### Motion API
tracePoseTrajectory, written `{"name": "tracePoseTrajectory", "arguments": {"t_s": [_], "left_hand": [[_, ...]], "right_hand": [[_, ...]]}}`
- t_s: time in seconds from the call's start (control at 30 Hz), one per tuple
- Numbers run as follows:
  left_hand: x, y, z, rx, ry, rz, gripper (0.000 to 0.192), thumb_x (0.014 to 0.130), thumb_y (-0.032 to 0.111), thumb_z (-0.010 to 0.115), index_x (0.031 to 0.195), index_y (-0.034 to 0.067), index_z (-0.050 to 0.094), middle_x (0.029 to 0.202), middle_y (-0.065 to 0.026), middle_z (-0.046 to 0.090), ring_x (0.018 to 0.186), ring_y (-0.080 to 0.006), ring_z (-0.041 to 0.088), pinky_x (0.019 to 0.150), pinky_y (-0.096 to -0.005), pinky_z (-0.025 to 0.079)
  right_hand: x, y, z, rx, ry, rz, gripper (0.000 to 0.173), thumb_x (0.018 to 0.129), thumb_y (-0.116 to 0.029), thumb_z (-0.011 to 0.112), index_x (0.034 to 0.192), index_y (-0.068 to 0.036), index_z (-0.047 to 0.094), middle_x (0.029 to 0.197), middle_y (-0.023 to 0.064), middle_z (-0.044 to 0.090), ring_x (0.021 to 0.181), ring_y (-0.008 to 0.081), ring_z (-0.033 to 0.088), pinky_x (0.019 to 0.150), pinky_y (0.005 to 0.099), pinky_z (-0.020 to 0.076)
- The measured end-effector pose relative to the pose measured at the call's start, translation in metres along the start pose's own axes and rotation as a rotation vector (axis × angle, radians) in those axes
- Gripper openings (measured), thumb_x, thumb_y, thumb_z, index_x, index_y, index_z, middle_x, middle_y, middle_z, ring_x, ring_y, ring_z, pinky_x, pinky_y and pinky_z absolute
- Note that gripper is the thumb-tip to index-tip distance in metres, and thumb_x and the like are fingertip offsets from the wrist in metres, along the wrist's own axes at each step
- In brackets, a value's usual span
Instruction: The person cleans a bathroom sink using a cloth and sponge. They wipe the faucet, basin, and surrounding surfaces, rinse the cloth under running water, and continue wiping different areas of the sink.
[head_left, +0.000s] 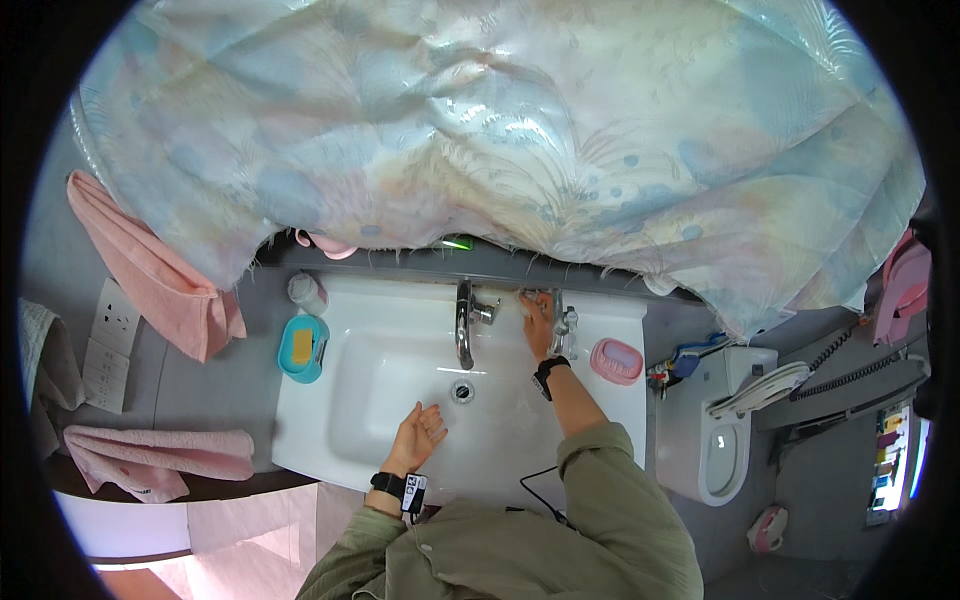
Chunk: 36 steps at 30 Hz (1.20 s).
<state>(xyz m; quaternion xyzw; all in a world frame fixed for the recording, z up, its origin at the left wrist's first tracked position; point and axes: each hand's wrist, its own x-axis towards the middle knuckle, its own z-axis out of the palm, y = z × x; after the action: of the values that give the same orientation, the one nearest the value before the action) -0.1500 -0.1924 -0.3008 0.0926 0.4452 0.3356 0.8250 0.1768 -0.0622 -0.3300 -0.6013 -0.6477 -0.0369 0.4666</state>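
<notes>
Over the front left of the white washbasin, my left hand is held palm up, fingers apart, holding nothing. My right hand reaches to the back ledge, right of the chrome faucet. Its fingers curl at a shiny, clear or chrome object on the ledge; whether they grip it is hidden. The faucet's lever lies just left of that hand. Below the spout, the drain shows in the basin floor. Dark bands circle both wrists.
A turquoise soap dish with a yellow bar and a white jar stand left. A pink soap dish sits right. Pastel fabric hangs behind. Pink towels hang left; a toilet stands right.
</notes>
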Motion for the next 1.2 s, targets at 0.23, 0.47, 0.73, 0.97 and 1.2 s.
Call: {"name": "tracePoseTrajectory", "arguments": {"t_s": [0.23,0.47,0.73,0.97,1.2], "left_hand": [[-0.014,0.012,0.0,-0.028,-0.008,0.088,0.047,0.096,0.042,0.046,0.118,0.001,0.055,0.111,-0.0053,0.059,0.103,-0.0179,0.052,0.099,-0.0387,0.039],[-0.013,0.007,-0.013,-0.022,-0.048,0.034,0.053,0.096,0.043,0.045,0.128,0.0,0.05,0.126,-0.0093,0.05,0.121,-0.0219,0.042,0.108,-0.0389,0.03],[-0.008,0.018,0.008,0.012,-0.129,0.068,0.049,0.097,0.039,0.044,0.126,0.0,0.051,0.124,-0.0099,0.053,0.117,-0.021,0.047,0.103,-0.0389,0.036],[-0.011,0.019,0.016,0.061,-0.15,0.071,0.047,0.097,0.036,0.046,0.127,0.001,0.05,0.129,-0.0089,0.052,0.125,-0.0215,0.042,0.107,-0.0386,0.032],[-0.004,0.001,0.04,0.054,-0.276,0.009,0.044,0.098,0.031,0.045,0.129,0.0,0.049,0.13,-0.0111,0.051,0.124,-0.023,0.044,0.107,-0.039,0.034]], "right_hand": [[-0.021,0.001,0.005,-0.038,0.017,0.066,0.042,0.07,0.012,0.06,0.105,-0.011,0.064,0.101,0.0099,0.049,0.096,0.0258,0.051,0.081,0.0341,0.0429],[0.047,-0.03,-0.044,0.513,0.2,0.352,0.026,0.082,-0.002,0.064,0.105,-0.001,0.052,0.104,0.0061,0.053,0.094,0.0203,0.053,0.083,0.0318,0.0425],[-0.024,0.024,-0.008,1.027,0.188,0.75,0.017,0.089,-0.016,0.063,0.103,-0.01,0.056,0.077,-0.0004,0.051,0.064,0.0091,0.051,0.05,0.0237,0.039],[0.012,-0.046,-0.126,0.92,0.201,0.58,0.032,0.091,-0.011,0.058,0.121,-0.003,0.048,0.109,0.0042,0.055,0.093,0.0092,0.053,0.078,0.0234,0.0441],[0.052,-0.088,-0.148,0.74,-0.039,0.538,0.025,0.089,-0.004,0.057,0.114,-0.005,0.056,0.104,0.0005,0.051,0.087,0.0088,0.048,0.076,0.0231,0.0408]]}}
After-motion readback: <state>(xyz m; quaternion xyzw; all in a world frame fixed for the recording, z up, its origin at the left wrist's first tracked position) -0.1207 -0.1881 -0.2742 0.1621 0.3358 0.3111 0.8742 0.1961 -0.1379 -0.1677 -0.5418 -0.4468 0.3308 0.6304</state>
